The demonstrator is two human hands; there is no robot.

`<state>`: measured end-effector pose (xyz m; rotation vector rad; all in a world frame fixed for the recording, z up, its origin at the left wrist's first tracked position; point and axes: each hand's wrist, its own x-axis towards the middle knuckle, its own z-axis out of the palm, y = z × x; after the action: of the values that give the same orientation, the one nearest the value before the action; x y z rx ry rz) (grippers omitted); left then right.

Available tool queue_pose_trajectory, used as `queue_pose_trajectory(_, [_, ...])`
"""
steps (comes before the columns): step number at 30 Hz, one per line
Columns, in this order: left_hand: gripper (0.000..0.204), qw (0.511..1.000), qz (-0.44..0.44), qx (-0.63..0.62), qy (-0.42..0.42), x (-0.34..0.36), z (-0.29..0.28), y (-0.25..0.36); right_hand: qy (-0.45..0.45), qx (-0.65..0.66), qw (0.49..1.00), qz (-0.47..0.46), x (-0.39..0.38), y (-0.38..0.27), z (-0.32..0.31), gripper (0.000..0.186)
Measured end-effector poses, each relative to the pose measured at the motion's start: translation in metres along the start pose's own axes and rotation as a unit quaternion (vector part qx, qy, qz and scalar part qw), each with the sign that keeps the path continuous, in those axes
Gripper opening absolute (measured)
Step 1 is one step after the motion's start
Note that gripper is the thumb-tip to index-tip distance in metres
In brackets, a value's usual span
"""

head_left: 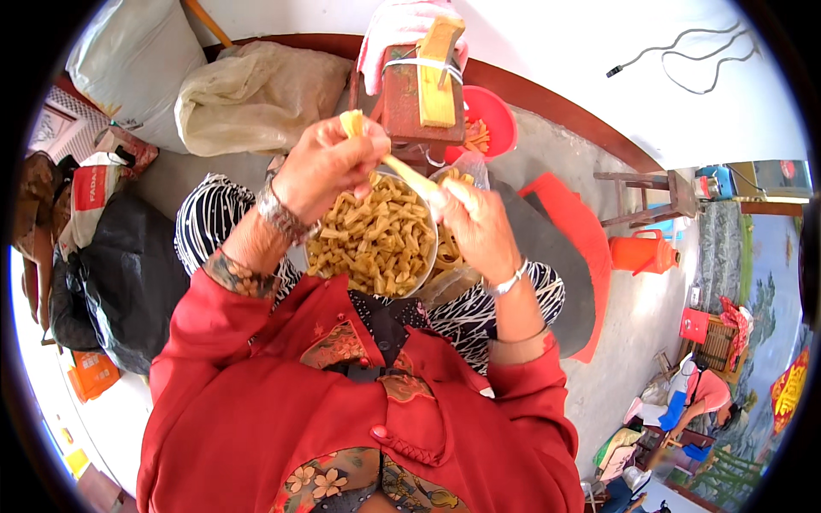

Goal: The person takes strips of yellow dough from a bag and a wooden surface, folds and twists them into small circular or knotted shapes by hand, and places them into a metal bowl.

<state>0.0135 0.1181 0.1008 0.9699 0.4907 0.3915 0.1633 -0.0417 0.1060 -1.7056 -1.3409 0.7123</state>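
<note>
Left hand: the left hand [321,167] is raised over the bowl, fingers pinched shut on the upper end of a pale yellow strip [376,141]; a metal watch band sits at the wrist.
Right hand: the right hand [479,227] is curled closed around the strip's lower end and a light-coloured tool; what kind of tool it is cannot be told. A thin bangle circles the wrist.
Strip: smooth, flat, waxy-looking, running slantwise between both hands, just above the bowl's far rim.
Bowl: round metal bowl [428,274] on the person's lap, heaped with short, blocky yellow-tan cut pieces [372,239], rough and matte.
Clear bag: crinkled see-through bag [453,278] touching the bowl's right side, more yellow pieces inside.
Clothing: red jacket with flowered trim; black-and-white patterned trousers under the bowl.
Wooden stand: dark red block with an upright pale wooden bar [438,73] bound on by white cord, just beyond the hands.
Red basin: shiny plastic basin [487,120] behind the stand, a few orange pieces in it.
Sacks: a white woven sack [137,56] and a beige one [256,98] at the upper left; a black plastic bag [128,274] on the left.
Printed bag: white bag with a red panel [90,192], above the black one.
Orange jug: plastic, on the floor to the right [641,254].
</note>
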Motion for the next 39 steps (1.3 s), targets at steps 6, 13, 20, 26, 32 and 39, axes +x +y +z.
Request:
queue_pose_trajectory(6, [0.013, 0.994, 0.083, 0.06, 0.025, 0.081, 0.022, 0.024, 0.079, -0.189, 0.978, -0.035, 0.072, 0.025, -0.052, 0.032])
queue_pose_trajectory(13, [0.012, 0.987, 0.11, 0.107, 0.041, 0.15, 0.018, 0.012, 0.152, -0.34, 0.928, -0.017, 0.117, 0.048, -0.07, 0.024])
queue_pose_trajectory(20, [0.027, 0.791, 0.259, 0.527, 0.172, 0.161, -0.027, -0.015, 0.137, -0.33, 0.934, 0.017, 0.105, 0.128, -0.043, 0.02])
queue_pose_trajectory(26, [0.033, 0.83, 0.084, 0.527, -0.162, 0.074, -0.035, -0.04, 0.169, -0.064, 0.98, 0.083, 0.059, 0.117, -0.037, 0.026])
queue_pose_trajectory(32, [0.034, 0.701, 0.014, 0.69, -0.177, 0.035, -0.043, -0.12, 0.124, -0.099, 0.987, -0.022, 0.049, 0.109, -0.022, 0.025])
queue_pose_trajectory(39, [0.037, 0.89, -0.225, 0.369, -0.143, 0.059, -0.026, -0.116, 0.038, 0.039, 0.997, -0.056, 0.026, 0.093, 0.012, 0.027])
